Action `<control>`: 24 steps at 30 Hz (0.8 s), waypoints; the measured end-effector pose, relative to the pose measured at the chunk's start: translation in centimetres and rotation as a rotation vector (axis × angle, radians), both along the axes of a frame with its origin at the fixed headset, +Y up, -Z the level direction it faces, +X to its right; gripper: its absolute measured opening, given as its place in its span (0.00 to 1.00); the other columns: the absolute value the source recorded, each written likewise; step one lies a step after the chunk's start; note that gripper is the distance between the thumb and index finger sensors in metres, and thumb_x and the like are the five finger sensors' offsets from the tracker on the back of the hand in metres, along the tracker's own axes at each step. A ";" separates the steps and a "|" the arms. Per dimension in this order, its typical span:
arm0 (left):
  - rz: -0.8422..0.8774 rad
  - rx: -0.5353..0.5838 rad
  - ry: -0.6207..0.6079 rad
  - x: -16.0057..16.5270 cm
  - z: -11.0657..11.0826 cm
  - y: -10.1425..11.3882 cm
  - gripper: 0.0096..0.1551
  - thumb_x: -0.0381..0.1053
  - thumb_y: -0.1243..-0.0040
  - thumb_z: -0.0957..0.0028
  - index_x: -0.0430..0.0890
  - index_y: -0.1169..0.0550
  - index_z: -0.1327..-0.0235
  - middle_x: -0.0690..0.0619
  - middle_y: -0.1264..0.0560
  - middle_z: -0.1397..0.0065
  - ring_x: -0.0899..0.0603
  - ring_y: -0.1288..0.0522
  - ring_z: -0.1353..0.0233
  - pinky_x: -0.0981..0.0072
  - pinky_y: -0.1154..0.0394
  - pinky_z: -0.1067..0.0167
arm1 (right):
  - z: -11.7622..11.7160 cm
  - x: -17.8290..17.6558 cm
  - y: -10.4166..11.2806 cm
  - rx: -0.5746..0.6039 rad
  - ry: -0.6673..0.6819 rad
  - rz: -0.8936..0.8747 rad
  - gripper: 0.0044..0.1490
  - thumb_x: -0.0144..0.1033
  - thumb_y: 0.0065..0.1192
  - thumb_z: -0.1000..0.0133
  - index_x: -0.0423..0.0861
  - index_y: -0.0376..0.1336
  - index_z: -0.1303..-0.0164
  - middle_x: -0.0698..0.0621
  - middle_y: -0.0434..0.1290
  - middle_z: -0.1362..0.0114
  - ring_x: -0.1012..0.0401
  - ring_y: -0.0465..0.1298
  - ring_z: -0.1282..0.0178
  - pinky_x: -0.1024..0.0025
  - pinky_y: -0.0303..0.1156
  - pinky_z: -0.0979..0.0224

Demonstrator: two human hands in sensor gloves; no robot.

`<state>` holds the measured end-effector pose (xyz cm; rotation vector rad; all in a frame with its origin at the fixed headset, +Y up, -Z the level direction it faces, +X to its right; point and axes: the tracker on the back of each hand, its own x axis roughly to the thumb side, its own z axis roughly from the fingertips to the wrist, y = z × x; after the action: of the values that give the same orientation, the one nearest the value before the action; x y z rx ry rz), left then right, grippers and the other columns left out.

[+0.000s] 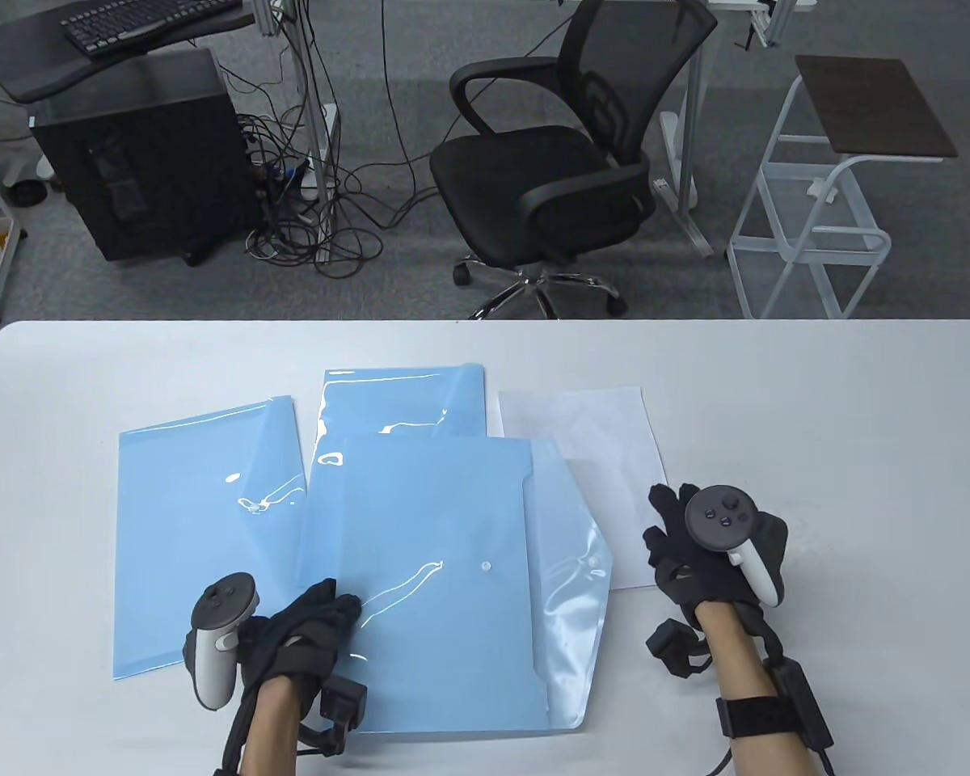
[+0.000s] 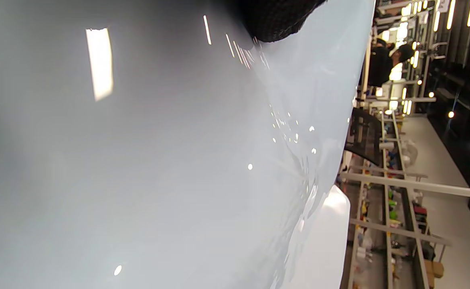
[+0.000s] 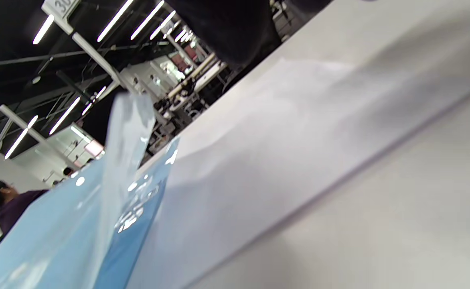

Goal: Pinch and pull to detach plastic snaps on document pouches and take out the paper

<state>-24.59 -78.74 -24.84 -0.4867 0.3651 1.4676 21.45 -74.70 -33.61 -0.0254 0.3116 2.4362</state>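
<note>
My left hand [image 1: 291,638] lies at about seven o'clock in the table view, palm down, fingers [image 1: 335,602] stretched flat and pointing toward one o'clock; the forearm runs in from the bottom edge. My right hand [image 1: 707,558] sits at about four o'clock, also palm down, fingers [image 1: 669,505] straight and spread a little, pointing toward eleven o'clock. Each hand carries its tracker on the back. Neither hand is curled round anything.

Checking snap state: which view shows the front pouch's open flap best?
The table view: the flap lies folded out to the right, whole and in focus. The right wrist view catches only a blurred flap edge-on; the left wrist view shows glare, nothing clear.
</note>
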 end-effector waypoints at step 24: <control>-0.109 -0.032 -0.044 1.1 -0.5 -1.1 0.25 0.44 0.48 0.37 0.41 0.32 0.28 0.47 0.21 0.36 0.45 0.13 0.51 0.60 0.15 0.53 | 3.5 -9.1 0.0 -0.108 0.367 -0.096 0.40 0.30 0.56 0.38 0.38 0.49 0.15 0.25 0.49 0.13 0.25 0.49 0.21 0.24 0.51 0.30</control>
<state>-23.45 -79.82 -25.35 -0.5160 0.3755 1.3450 12.34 -74.70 -30.10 0.3846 0.5929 2.3169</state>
